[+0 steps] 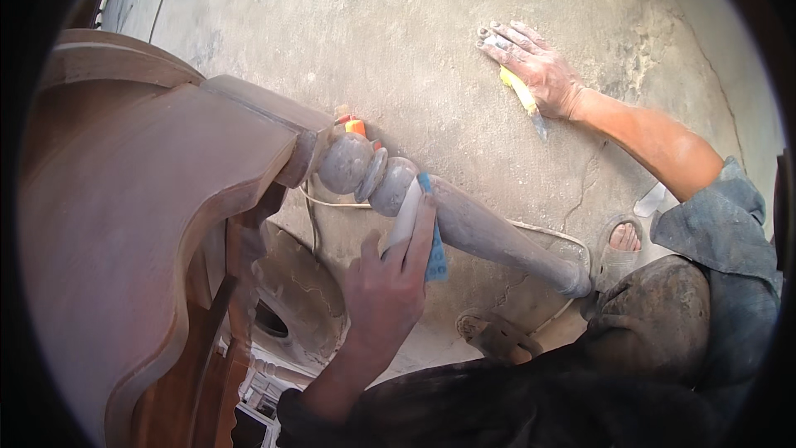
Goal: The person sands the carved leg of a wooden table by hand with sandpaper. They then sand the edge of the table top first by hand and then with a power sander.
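My left hand (385, 282) holds a blue-backed strip of sandpaper (436, 257), with a pale folded part (404, 224), against the turned wooden furniture leg (506, 241) just below its rounded bead. The leg is dusty grey and slants down from the carved wooden apron (157, 182). On the concrete, my right hand (539, 70) is stretched out with fingers extended over a yellow-handled bladed tool (525, 95), whose tip points toward me. The palm partly hides the tool.
An orange object (355, 129) lies behind the leg on the concrete floor (373, 33). A pale cord (539, 228) runs under the leg. A round dark object (294, 282) with a hole sits below the furniture. My sandalled foot (622, 245) is at right, near a white scrap (651, 199).
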### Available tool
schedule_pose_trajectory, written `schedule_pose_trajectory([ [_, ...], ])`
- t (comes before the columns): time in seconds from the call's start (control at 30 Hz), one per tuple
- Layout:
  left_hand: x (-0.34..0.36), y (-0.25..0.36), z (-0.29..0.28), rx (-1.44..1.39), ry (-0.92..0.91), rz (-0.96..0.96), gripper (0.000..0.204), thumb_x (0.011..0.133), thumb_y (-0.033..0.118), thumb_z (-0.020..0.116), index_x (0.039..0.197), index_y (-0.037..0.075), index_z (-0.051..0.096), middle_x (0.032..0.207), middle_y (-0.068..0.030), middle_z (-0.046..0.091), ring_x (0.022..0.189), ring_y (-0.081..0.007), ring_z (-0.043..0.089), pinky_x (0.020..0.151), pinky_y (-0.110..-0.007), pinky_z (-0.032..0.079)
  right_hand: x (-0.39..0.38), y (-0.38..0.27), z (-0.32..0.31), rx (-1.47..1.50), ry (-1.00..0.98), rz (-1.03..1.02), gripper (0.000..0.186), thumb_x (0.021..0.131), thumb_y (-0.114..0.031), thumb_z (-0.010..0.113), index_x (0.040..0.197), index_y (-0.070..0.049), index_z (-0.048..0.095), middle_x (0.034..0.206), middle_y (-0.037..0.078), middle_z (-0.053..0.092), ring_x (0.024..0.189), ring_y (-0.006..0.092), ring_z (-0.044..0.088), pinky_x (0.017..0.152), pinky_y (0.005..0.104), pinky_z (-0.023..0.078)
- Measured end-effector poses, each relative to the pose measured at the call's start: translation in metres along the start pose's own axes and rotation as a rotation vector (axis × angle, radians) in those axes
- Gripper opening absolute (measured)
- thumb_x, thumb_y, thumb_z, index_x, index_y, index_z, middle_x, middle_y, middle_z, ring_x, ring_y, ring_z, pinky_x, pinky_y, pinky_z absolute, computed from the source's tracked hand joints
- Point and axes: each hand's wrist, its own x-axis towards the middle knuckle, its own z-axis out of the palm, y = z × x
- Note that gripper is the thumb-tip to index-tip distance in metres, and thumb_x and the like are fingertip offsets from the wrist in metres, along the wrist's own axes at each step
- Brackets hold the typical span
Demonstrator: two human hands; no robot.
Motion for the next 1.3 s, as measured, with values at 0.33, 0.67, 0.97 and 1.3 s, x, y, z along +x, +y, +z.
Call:
schedule_pose_trajectory([
  [0.33,0.002,0.001,0.002,-0.028,-0.031,-0.046,0.071,0.08,0.004,0.068,0.15,0.01,0.057,0.098,-0.0036,0.066,0.075,-0.0237,0.06,0.063,-0.035,0.054,0.003,0.0,-0.001,0.0,-0.004,0.003,0.065,0.096,-0.02,0.061,0.158,-0.013,0.042,0.157,0.017,0.05,0.151,0.0314,0.04,0.131,0.0456,0.025],
  [0.67,0.024,-0.005,0.013,-0.023,0.011,-0.02,0.07,0.082,0.01,0.068,0.151,0.018,0.059,0.081,0.0012,0.063,0.073,-0.0249,0.061,0.058,-0.032,0.049,0.005,0.006,0.0,0.002,0.023,-0.02,0.064,0.097,-0.021,0.06,0.158,-0.014,0.042,0.156,0.017,0.052,0.15,0.0312,0.041,0.13,0.0456,0.026],
  [0.97,0.019,-0.008,0.013,-0.03,-0.039,0.006,0.068,0.084,0.01,0.067,0.151,0.017,0.059,0.091,-0.0002,0.067,0.083,-0.0283,0.064,0.06,-0.032,0.051,0.004,0.005,-0.002,-0.003,0.011,-0.012,0.066,0.097,-0.02,0.06,0.159,-0.014,0.04,0.157,0.017,0.05,0.153,0.0279,0.037,0.132,0.0451,0.023],
  [1.3,0.021,-0.012,0.008,-0.159,-0.143,0.029,0.068,0.08,0.0,0.068,0.147,0.006,0.059,0.109,-0.0116,0.07,0.084,-0.0292,0.067,0.074,-0.039,0.059,0.004,0.005,0.0,-0.012,0.038,-0.022,0.059,0.099,-0.019,0.057,0.156,-0.01,0.044,0.156,0.017,0.051,0.15,0.0319,0.041,0.13,0.0473,0.027],
])
